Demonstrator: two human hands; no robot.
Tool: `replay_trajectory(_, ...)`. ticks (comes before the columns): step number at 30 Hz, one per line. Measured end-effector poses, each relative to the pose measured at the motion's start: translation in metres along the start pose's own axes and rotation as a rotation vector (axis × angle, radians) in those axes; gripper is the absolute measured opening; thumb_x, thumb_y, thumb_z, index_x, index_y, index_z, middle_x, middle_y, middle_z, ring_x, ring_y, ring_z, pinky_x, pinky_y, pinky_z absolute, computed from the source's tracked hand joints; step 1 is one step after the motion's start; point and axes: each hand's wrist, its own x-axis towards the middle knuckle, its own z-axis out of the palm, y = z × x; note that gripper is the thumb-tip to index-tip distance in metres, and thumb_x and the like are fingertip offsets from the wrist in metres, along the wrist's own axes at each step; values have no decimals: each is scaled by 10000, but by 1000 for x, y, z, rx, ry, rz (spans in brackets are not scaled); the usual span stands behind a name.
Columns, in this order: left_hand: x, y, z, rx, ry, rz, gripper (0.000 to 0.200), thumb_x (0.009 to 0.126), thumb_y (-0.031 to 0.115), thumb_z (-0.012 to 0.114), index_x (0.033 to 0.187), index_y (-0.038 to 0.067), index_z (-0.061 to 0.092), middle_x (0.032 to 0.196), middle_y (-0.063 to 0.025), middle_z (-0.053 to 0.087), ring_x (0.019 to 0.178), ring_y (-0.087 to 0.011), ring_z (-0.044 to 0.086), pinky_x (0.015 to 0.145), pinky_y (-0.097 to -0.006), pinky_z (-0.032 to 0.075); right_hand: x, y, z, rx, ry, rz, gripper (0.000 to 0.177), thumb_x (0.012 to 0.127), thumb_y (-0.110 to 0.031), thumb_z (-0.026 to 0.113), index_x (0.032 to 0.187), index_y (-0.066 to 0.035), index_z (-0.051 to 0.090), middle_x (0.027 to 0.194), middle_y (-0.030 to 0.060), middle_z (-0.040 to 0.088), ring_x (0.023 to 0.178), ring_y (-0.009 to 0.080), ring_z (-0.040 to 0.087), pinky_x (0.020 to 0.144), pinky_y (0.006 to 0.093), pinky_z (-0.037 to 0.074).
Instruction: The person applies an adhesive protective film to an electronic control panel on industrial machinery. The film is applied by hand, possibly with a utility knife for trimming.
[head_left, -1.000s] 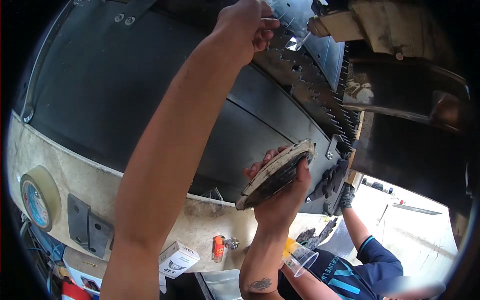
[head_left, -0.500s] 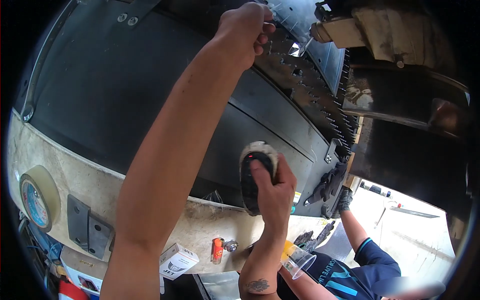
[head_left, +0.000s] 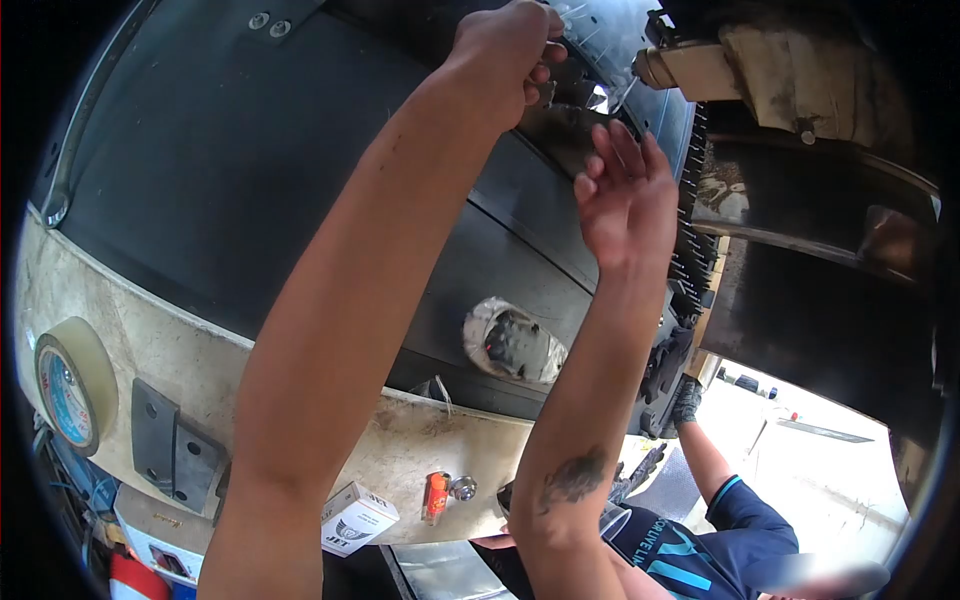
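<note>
My left hand (head_left: 508, 52) reaches to the top of the view, its fingers curled at the edge of a bluish metal plate (head_left: 655, 115); what they hold, if anything, is hidden. My right hand (head_left: 630, 205) is open and empty, palm showing and fingers spread, just below that plate. Behind my right forearm, a worn black-and-white oval hand-held device (head_left: 542, 352) with a small red light lies on the dark metal panel (head_left: 250, 150). A jagged dark metal strip runs under the plate, partly hidden by my hands.
On the pale ledge (head_left: 290, 375) sit a tape roll (head_left: 75, 385), a drilled metal bracket (head_left: 178, 440), a small white box (head_left: 357, 517) and an orange lighter (head_left: 436, 497). A co-worker in a dark shirt (head_left: 680, 555) reaches a gloved hand (head_left: 687, 400) to the panel's right end.
My right hand has let go of the oval device, left it on the panel, and moved up and right with its fingers opened. My left hand has stayed almost in place.
</note>
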Motion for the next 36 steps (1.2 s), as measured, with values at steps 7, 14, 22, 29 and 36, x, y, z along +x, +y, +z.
replay_trajectory(7,-5,3,0,-30,5,4,147,892,182,498,770,108,534,678,-11,483,558,-101,387,480,-283,298,42,-5,7,230,-148,190,239,963,-259,419,1050,-37,428,1132,208,607,676,185,474,560,290,396)
replay_trajectory(14,-4,3,-2,10,-11,5,141,891,178,494,776,106,535,685,-12,488,563,-100,394,479,-281,301,49,-8,-6,422,-220,208,141,928,-170,463,1006,-53,469,918,112,623,653,168,427,550,277,355)
replay_trajectory(22,8,-4,-6,35,25,43,143,875,135,541,750,80,582,665,-12,507,531,-98,412,446,-264,309,55,-6,-16,262,-219,-48,74,881,-72,562,936,-97,519,781,32,544,650,138,425,567,279,354)
replay_trajectory(29,28,-20,-9,94,129,196,64,777,110,656,757,52,676,693,-55,618,594,-147,540,482,-316,396,57,-6,-14,176,-101,-198,285,860,-17,601,1085,-110,453,836,47,560,664,125,450,562,283,367)
replay_trajectory(36,26,-21,-11,137,68,275,80,864,109,593,844,47,640,686,-14,548,533,-91,460,417,-245,323,56,-4,-11,128,7,-291,417,866,-15,610,1218,-99,403,912,82,591,668,122,466,563,291,396)
